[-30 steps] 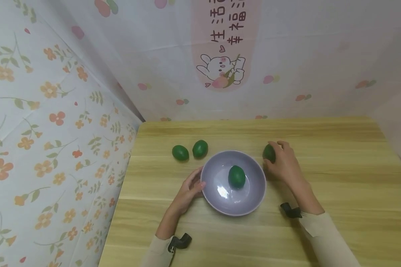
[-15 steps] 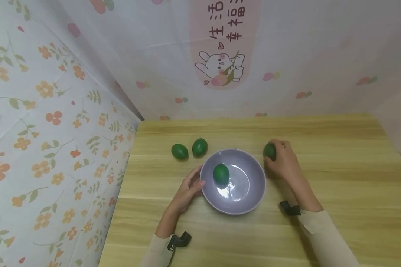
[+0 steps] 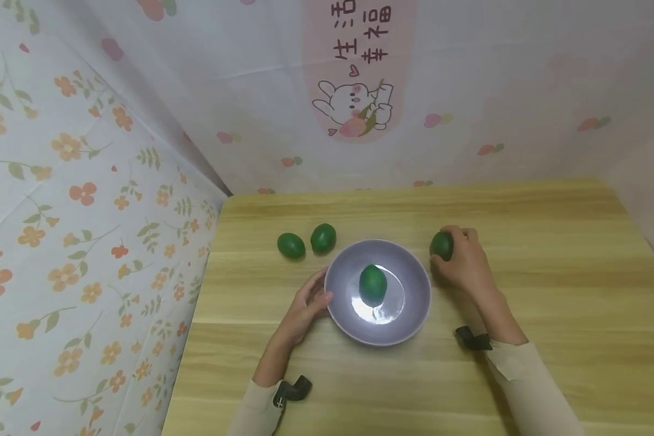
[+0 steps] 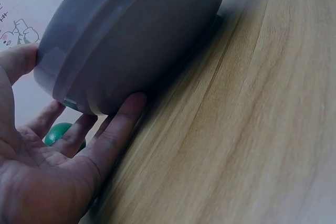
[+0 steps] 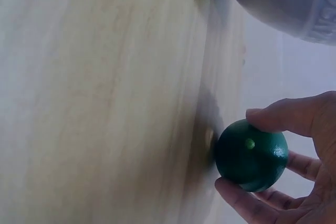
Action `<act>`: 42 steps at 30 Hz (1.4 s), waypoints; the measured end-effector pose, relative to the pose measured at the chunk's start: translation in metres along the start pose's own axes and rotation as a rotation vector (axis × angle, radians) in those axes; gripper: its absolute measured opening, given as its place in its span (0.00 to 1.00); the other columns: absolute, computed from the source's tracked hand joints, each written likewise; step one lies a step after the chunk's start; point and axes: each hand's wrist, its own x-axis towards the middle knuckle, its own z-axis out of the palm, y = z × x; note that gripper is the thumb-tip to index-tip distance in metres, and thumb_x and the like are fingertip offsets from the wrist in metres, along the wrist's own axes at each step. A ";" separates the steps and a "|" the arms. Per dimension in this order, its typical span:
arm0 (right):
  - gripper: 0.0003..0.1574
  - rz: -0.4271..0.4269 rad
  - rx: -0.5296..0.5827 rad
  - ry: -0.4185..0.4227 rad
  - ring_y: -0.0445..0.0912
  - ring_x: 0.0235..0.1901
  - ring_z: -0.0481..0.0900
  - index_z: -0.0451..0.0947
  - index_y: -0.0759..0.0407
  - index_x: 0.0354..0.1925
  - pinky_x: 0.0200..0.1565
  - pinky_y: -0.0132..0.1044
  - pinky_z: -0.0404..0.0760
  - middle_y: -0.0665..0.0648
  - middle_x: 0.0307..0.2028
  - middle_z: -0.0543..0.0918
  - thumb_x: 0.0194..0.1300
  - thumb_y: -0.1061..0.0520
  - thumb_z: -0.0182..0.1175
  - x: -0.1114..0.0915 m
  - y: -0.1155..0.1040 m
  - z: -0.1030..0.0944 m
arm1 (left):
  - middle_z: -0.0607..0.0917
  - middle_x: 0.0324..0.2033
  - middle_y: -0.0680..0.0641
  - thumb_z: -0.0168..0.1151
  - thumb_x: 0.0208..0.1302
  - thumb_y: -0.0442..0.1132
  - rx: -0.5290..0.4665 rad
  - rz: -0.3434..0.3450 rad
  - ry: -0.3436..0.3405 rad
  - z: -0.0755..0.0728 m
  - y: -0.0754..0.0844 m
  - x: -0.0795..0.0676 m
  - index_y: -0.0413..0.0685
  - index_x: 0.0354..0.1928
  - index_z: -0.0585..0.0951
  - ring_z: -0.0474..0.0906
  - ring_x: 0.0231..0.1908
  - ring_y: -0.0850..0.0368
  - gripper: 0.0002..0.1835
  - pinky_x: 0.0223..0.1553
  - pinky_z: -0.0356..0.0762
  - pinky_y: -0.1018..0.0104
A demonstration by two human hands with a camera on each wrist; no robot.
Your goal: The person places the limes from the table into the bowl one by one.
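A lavender bowl (image 3: 410, 298) stands on the wooden table with one green lime (image 3: 373, 283) inside it. My left hand (image 3: 303, 312) grips the bowl's left side, thumb at the rim and fingers low against the outer wall and base, as the left wrist view shows. To the right of the bowl, my right hand (image 3: 465, 264) holds another lime (image 5: 251, 157) between thumb and fingers, close over the tabletop. Two more limes, a left one (image 3: 291, 246) and a right one (image 3: 323, 238), lie beyond my left hand.
The wooden table (image 3: 556, 290) meets a printed cloth backdrop (image 3: 469, 91) at its far edge. A flowered cloth (image 3: 87, 242) hangs along the left side. Each wrist wears a black camera mount, one on the left (image 3: 292, 391) and one on the right (image 3: 473, 339).
Inside the bowl, the lime has rolled to the left and then partway back toward the middle. Both hands keep their holds on the bowl and the other lime.
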 end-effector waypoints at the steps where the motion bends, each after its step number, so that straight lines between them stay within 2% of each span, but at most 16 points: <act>1: 0.42 0.001 0.000 0.000 0.79 0.54 0.77 0.66 0.66 0.71 0.51 0.76 0.83 0.82 0.65 0.65 0.63 0.58 0.70 -0.001 0.000 0.000 | 0.59 0.83 0.38 0.58 0.77 0.38 0.000 -0.001 0.001 0.000 0.000 0.000 0.48 0.83 0.59 0.57 0.82 0.34 0.37 0.60 0.87 0.52; 12: 0.42 0.029 0.008 -0.001 0.80 0.56 0.76 0.65 0.66 0.71 0.53 0.76 0.83 0.82 0.66 0.65 0.64 0.57 0.70 -0.012 -0.001 -0.005 | 0.58 0.84 0.40 0.58 0.77 0.40 0.015 0.002 -0.013 -0.001 0.001 0.000 0.50 0.83 0.58 0.56 0.82 0.34 0.37 0.60 0.88 0.48; 21: 0.41 0.036 0.040 0.008 0.80 0.55 0.76 0.66 0.66 0.69 0.51 0.76 0.84 0.82 0.66 0.64 0.63 0.55 0.71 -0.017 -0.003 -0.006 | 0.57 0.84 0.40 0.58 0.77 0.40 0.013 0.006 -0.019 0.000 0.003 0.000 0.50 0.83 0.58 0.55 0.82 0.34 0.37 0.60 0.88 0.49; 31: 0.46 0.033 0.132 0.033 0.76 0.60 0.74 0.65 0.69 0.70 0.59 0.77 0.79 0.82 0.66 0.66 0.64 0.53 0.73 -0.019 -0.009 -0.008 | 0.58 0.83 0.40 0.59 0.77 0.41 0.006 0.002 -0.008 0.000 0.001 0.000 0.50 0.83 0.59 0.55 0.83 0.35 0.37 0.60 0.88 0.50; 37: 0.46 0.011 0.179 0.059 0.70 0.57 0.75 0.66 0.70 0.71 0.58 0.71 0.82 0.79 0.65 0.69 0.64 0.53 0.74 -0.022 -0.013 -0.008 | 0.57 0.83 0.38 0.59 0.76 0.40 -0.008 0.000 -0.007 0.002 0.003 0.000 0.49 0.83 0.58 0.57 0.81 0.32 0.38 0.58 0.89 0.51; 42: 0.44 -0.027 0.226 0.079 0.68 0.60 0.74 0.66 0.71 0.70 0.59 0.67 0.82 0.77 0.65 0.70 0.64 0.55 0.74 -0.023 -0.017 -0.006 | 0.58 0.83 0.37 0.58 0.76 0.38 -0.005 -0.012 0.005 0.003 0.004 0.000 0.48 0.83 0.59 0.58 0.81 0.32 0.37 0.56 0.90 0.53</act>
